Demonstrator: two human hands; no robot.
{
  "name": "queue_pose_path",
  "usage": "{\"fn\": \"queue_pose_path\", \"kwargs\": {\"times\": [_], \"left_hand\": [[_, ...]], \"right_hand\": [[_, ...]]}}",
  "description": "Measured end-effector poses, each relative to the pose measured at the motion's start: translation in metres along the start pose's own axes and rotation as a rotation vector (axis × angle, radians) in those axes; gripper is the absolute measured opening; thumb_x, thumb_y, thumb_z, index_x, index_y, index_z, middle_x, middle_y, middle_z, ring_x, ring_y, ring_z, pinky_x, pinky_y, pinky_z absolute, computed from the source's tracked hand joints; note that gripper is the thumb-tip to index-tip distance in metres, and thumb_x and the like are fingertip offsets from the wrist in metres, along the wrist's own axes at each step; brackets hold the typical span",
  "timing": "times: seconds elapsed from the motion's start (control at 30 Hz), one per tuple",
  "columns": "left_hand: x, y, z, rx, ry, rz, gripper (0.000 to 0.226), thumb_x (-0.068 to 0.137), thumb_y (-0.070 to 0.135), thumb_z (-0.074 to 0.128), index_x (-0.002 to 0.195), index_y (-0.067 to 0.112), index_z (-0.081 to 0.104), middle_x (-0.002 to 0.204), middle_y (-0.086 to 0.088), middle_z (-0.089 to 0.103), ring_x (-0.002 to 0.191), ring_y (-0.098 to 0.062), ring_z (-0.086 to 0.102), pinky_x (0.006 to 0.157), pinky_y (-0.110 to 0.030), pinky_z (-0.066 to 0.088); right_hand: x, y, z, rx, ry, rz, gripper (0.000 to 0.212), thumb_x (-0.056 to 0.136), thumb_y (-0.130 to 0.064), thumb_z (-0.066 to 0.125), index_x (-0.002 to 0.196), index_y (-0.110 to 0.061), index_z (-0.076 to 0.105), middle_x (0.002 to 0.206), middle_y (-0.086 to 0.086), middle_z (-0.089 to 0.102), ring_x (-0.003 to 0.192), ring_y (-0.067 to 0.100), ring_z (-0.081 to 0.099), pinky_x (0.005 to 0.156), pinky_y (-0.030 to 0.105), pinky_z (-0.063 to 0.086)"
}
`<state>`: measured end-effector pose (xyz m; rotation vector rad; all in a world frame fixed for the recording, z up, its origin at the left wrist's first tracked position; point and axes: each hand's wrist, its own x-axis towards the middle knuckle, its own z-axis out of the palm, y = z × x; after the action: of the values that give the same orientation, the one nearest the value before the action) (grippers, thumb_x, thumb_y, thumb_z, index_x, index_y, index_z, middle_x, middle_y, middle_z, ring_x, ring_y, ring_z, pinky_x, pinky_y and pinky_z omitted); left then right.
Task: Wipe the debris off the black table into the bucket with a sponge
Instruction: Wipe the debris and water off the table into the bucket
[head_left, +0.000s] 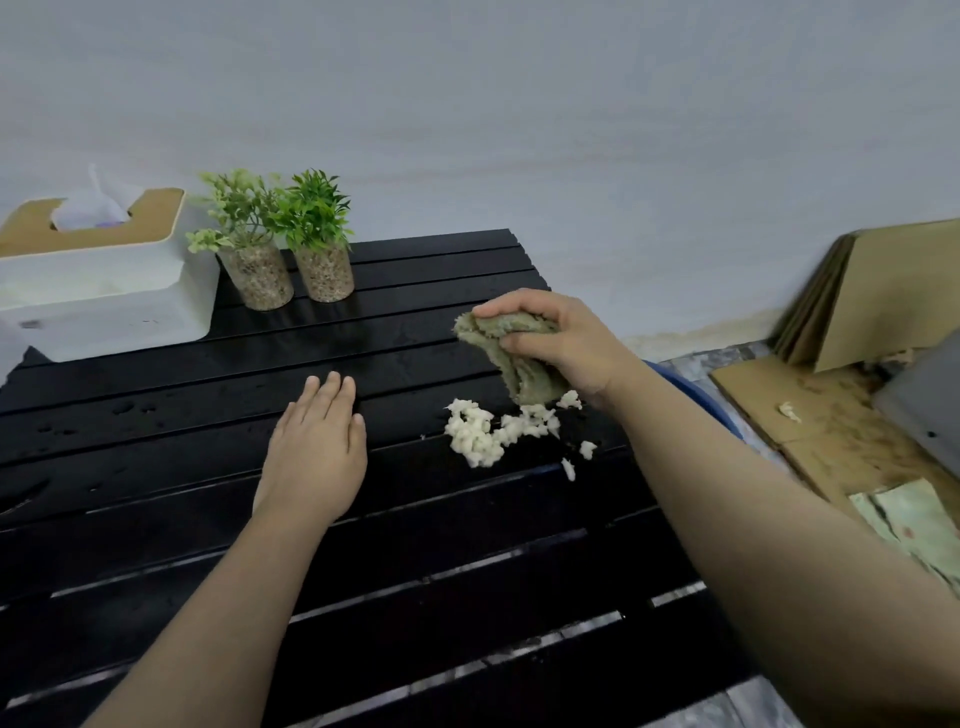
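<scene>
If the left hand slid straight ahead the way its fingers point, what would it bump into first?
Only bare slats of the black table lie just ahead of the left hand. Further on it would probably meet the right-hand plant pot, or just miss its right side; depth is unclear.

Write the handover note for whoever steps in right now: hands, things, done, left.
Left hand: open, resting flat on the black table, holding nothing.
Right hand: grips the crumpled sponge, whose lower end hangs at the far side of the debris; contact can't be judged.
Debris: a white clump with a few loose bits, near the table's right edge.
Bucket: only a blue rim shows, beyond that edge behind the right forearm.
Done: debris looks gathered in one spot.
Left: wipe it rightward over the edge into the bucket, then catch the stray bits.
</scene>
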<state>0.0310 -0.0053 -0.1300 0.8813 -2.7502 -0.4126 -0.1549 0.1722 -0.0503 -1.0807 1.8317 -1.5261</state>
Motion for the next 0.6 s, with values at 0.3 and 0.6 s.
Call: {"fn": "queue_pose_path", "kwargs": {"times": [0.3, 0.6], "left_hand": [[-0.017, -0.038, -0.025, 0.005, -0.034, -0.113, 0.048, 0.097, 0.024, 0.031, 0.143, 0.012, 0.027, 0.155, -0.004, 0.021, 0.144, -0.021, 0.010, 0.116, -0.040, 0.009], [-0.016, -0.040, -0.023, 0.030, -0.054, -0.117, 0.048, 0.097, 0.023, 0.033, 0.143, 0.011, 0.027, 0.155, -0.006, 0.018, 0.144, -0.023, 0.009, 0.115, -0.041, 0.007]], "right_hand": [[-0.060, 0.001, 0.124, -0.375, 0.112, -0.121, 0.035, 0.081, -0.002, 0.056, 0.110, -0.019, 0.066, 0.114, 0.003, 0.063, 0.111, 0.019, 0.047, 0.096, 0.021, 0.033], [-0.043, 0.026, 0.152, -1.102, 0.150, -0.238, 0.039, 0.080, -0.014, 0.054, 0.119, -0.023, 0.054, 0.123, 0.008, 0.052, 0.113, 0.031, 0.044, 0.092, 0.043, 0.039]]}}
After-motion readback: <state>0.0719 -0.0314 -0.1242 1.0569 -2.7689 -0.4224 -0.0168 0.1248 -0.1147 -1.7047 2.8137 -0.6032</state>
